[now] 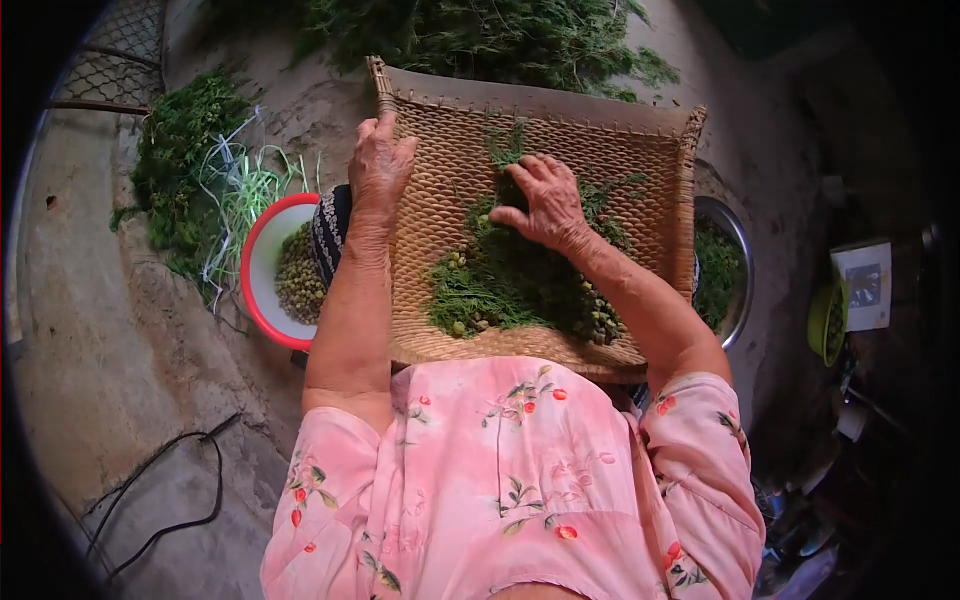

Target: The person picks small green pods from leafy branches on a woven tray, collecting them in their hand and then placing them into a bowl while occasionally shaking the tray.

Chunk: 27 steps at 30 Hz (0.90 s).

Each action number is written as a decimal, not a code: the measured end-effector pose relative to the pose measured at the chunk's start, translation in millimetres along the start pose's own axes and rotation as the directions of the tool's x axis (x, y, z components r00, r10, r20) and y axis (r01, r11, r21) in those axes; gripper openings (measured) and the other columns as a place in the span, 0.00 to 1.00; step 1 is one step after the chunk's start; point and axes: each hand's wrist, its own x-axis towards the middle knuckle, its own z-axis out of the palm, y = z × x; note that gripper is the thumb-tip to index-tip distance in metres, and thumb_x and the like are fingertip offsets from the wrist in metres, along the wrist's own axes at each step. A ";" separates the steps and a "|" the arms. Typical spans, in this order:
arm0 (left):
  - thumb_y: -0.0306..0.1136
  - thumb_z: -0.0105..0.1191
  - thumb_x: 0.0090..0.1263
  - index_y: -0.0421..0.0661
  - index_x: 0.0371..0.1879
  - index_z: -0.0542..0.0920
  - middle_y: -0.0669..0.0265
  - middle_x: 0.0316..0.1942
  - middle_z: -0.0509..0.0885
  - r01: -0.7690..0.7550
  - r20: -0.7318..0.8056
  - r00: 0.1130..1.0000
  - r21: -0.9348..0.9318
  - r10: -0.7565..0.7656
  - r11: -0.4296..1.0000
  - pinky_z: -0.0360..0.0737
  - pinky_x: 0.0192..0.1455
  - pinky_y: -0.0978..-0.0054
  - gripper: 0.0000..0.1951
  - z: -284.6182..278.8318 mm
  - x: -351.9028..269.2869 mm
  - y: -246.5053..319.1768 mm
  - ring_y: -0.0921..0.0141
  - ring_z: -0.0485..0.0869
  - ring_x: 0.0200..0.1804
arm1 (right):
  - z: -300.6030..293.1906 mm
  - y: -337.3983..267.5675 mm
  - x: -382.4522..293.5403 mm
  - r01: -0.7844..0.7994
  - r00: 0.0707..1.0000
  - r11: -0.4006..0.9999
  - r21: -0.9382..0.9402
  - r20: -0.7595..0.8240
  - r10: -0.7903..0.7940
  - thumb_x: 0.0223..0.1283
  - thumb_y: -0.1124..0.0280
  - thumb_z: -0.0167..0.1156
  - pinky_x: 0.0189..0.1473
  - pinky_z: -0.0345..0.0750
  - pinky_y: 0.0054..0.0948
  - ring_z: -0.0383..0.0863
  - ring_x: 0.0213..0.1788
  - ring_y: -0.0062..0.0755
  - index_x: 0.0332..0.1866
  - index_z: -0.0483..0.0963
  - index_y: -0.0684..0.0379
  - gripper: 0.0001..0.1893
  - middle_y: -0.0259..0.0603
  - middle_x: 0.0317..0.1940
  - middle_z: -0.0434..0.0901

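A woven wicker winnowing basket [442, 172] rests before me, its near edge against my body. My left hand [381, 161] grips its left rim, thumb on the inside and the other fingers over the edge. Inside lies a pile of feathery green conifer-like sprigs [487, 289], mixed with small round green-brown seed cones [596, 319]. Over the top of this pile is my right hand [547, 196], palm down, thumb spread from the fingers. It touches the greenery or hovers just above it; what lies under the palm is hidden.
Left of the basket stands a red-rimmed white basin [259, 300] holding many small cones [301, 281]. A metal basin [742, 262] with greenery is at right. Cut branches [480, 37] lie beyond, plastic twine [251, 184] at left. A black cable [217, 480] crosses the floor.
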 end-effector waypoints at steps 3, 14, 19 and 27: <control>0.40 0.56 0.55 0.45 0.52 0.75 0.52 0.51 0.74 0.013 0.018 1.000 -0.019 -0.013 1.000 0.72 0.53 0.64 0.24 -0.1 -2.0 -0.2 0.54 0.75 0.52 | -1.7 -15.7 -5.9 0.040 0.999 0.997 -0.059 0.036 -0.038 0.48 0.44 0.61 0.55 0.64 0.45 0.67 0.56 0.48 0.50 0.72 0.60 0.32 0.47 0.49 0.71; 0.40 0.53 0.57 0.46 0.50 0.75 0.49 0.51 0.73 -0.050 0.008 0.999 0.010 0.050 0.999 0.72 0.52 0.60 0.22 5.8 1.9 -10.0 0.51 0.74 0.50 | 24.8 18.0 36.2 -0.112 0.988 0.965 0.236 -0.074 0.132 0.51 0.66 0.60 0.39 0.75 0.39 0.75 0.38 0.47 0.41 0.72 0.56 0.12 0.44 0.38 0.74; 0.40 0.54 0.57 0.43 0.49 0.76 0.47 0.47 0.75 -0.117 0.014 0.993 0.004 0.117 0.993 0.71 0.53 0.64 0.22 6.0 7.0 -5.7 0.52 0.75 0.50 | 22.7 11.9 42.8 0.060 0.994 0.995 -0.074 -0.084 -0.066 0.52 0.62 0.58 0.43 0.74 0.41 0.70 0.47 0.46 0.40 0.73 0.53 0.12 0.39 0.41 0.74; 0.41 0.55 0.57 0.44 0.52 0.76 0.47 0.48 0.75 -0.082 0.043 0.996 0.003 0.082 0.997 0.72 0.53 0.66 0.24 7.5 4.9 -12.7 0.54 0.76 0.50 | 6.2 63.3 11.1 -0.228 0.944 0.963 0.144 -0.212 0.255 0.53 0.59 0.60 0.37 0.75 0.37 0.76 0.38 0.44 0.35 0.76 0.56 0.12 0.41 0.35 0.76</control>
